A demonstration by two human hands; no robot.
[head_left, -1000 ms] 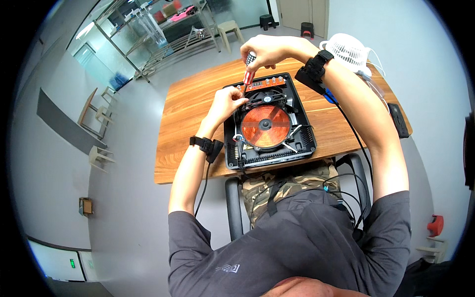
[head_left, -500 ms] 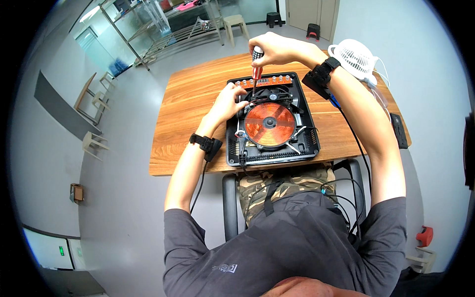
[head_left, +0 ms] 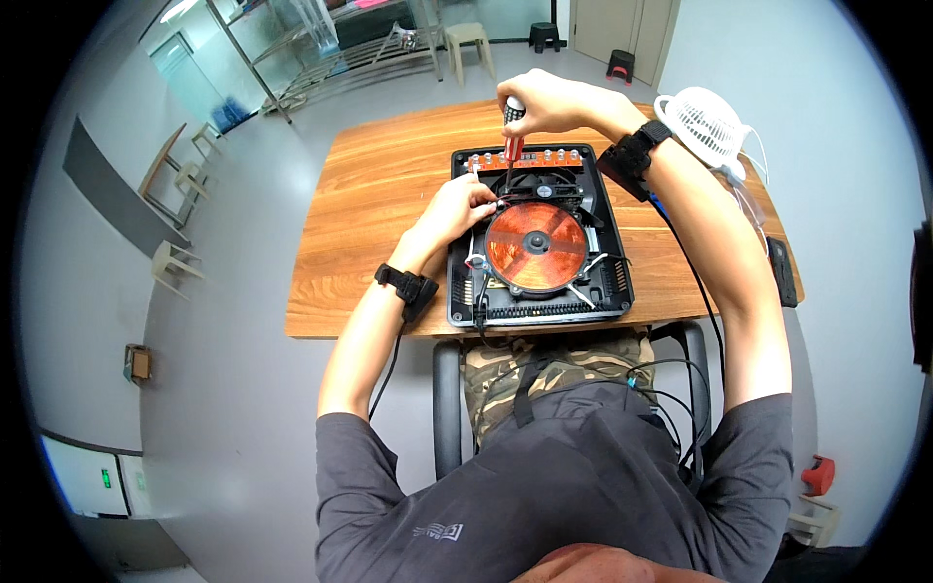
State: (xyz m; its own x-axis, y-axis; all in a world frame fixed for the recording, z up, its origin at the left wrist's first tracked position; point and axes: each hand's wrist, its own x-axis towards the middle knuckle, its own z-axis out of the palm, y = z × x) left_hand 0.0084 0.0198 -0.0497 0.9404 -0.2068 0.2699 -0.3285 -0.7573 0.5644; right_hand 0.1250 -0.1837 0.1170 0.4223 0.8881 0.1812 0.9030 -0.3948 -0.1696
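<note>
Wooden table [head_left: 389, 185] on grey floor | opened cooker [head_left: 539, 238] at centre, copper coil [head_left: 536, 247] exposed | right hand [head_left: 539, 100] at 12 o'clock, closed round screwdriver [head_left: 511, 136], now upright with tip lowered to the casing: screw work in hand | left hand [head_left: 457, 209] at 9 o'clock, fingers curled, steadying the casing | white fan [head_left: 707, 121] at 2 o'clock.

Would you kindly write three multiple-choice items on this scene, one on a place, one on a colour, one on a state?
1. Where does the white fan stand?
A. on the floor
B. at the table's far right corner
C. on the appliance

2. What colour is the round coil?
A. copper-orange
B. blue
C. white

3. What state is the black appliance in?
A. boxed
B. closed
C. open, insides exposed

Answers:
1 B, it sits beyond the right hand.
2 A, the disc shows orange.
3 C, coil and inner fan are bare while the right hand holds a screwdriver and the left hand rests on it.
</note>
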